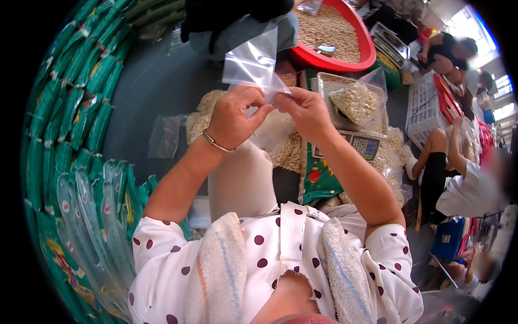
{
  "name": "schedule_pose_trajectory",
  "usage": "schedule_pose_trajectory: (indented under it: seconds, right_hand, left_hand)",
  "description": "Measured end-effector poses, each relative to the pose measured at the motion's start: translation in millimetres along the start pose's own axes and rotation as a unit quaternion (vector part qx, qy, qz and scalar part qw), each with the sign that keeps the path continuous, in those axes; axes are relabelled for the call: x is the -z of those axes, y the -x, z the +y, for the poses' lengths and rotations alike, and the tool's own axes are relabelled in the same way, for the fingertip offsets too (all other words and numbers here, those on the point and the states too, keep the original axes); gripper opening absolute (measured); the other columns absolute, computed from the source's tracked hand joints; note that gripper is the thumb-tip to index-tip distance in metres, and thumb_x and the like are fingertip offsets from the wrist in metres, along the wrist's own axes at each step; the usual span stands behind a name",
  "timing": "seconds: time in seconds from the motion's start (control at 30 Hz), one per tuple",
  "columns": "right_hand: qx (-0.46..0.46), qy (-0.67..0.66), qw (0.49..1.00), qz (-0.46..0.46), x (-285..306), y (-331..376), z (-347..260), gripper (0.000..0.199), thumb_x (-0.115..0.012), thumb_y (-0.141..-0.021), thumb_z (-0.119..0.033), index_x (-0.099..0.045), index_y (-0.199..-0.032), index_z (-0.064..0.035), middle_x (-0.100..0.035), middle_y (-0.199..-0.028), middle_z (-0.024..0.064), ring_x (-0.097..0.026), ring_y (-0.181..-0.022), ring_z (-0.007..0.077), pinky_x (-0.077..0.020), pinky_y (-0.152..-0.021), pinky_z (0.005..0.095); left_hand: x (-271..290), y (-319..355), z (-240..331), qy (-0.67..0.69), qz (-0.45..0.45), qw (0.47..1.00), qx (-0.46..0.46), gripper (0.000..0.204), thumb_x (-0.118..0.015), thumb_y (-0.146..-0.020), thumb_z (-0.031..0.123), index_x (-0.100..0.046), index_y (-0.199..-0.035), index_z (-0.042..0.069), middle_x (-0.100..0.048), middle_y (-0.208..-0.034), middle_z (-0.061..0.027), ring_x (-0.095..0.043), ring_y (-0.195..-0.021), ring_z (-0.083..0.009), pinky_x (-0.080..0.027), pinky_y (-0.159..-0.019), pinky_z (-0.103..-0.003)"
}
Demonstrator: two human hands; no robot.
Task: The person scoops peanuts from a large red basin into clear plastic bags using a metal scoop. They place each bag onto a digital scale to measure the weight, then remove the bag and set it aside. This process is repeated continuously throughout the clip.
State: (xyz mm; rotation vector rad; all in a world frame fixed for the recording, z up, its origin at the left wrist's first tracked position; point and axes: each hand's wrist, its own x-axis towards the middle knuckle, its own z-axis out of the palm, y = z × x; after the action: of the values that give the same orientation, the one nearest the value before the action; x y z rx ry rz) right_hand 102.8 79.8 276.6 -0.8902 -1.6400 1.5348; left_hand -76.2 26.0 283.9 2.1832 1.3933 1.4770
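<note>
Holding a clear, flat plastic bag [251, 60] at the upper centre of the frame, the left hand [232, 114] and right hand [308, 110] have thumbs and fingers clamped on its lower edge. Right of them, a clear bag of pale, flat pieces [353, 101] rests on a square metal tray [373, 127].

On my feed I see 1 clear plastic bag [249, 62], thin, glossy and streaked with white glare. It looks flat and creased, held up with its near edge at the fingertips of the 2 hands [234, 116], its far end pointing away.
</note>
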Motion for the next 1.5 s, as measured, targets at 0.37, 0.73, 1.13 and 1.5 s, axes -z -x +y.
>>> schedule_pose_trajectory:
  seconds: [0.37,0.73,1.13,1.5]
  right_hand:
    - [-0.055,-0.342,0.938,-0.013,101,31,5,0.023,-0.059,-0.092,-0.023,-0.06,-0.098,-0.0007,-0.066,-0.086,0.0084,-0.066,-0.075,0.0184,-0.0556,-0.066,0.0308]
    - [-0.049,-0.325,0.944,0.027,143,54,-10,0.045,-0.051,-0.094,-0.041,-0.06,-0.104,0.0015,-0.066,-0.089,0.0111,-0.067,-0.073,0.0199,-0.0576,-0.066,0.0351]
    - [0.212,0.45,0.818,0.289,177,46,39,0.026,-0.067,-0.081,-0.021,-0.061,-0.099,-0.0036,-0.066,-0.092,0.0075,-0.061,-0.071,0.0166,-0.0481,-0.065,0.0277]
    - [-0.097,-0.254,0.958,0.089,72,4,66,0.017,-0.064,-0.087,-0.016,-0.056,-0.086,-0.0009,-0.062,-0.072,0.0064,-0.059,-0.058,0.0114,-0.0466,-0.05,0.0241]
  left_hand:
    - [-57,-45,-52,0.309,-0.049,0.907,0.281,0.067,-0.073,-0.079,0.032,-0.042,-0.129,0.001,-0.05,-0.121,-0.0109,-0.048,-0.112,-0.0183,-0.039,-0.095,-0.032]
    - [-119,-67,-39,0.653,-0.331,0.651,0.201,0.054,-0.066,-0.085,0.036,-0.054,-0.123,0.001,-0.06,-0.118,-0.0111,-0.057,-0.106,-0.0192,-0.04,-0.099,-0.034]
    - [-111,-58,-34,0.413,-0.253,0.81,0.331,0.02,-0.074,-0.079,0.01,-0.058,-0.069,0.003,-0.06,-0.069,-0.0021,-0.052,-0.058,-0.0078,-0.042,-0.053,-0.021]
    - [-95,-44,-3,0.194,-0.24,0.895,0.322,0.032,-0.075,-0.074,0.006,-0.045,-0.062,0.01,-0.042,-0.059,0.0081,-0.035,-0.053,-0.0014,-0.027,-0.045,-0.019]
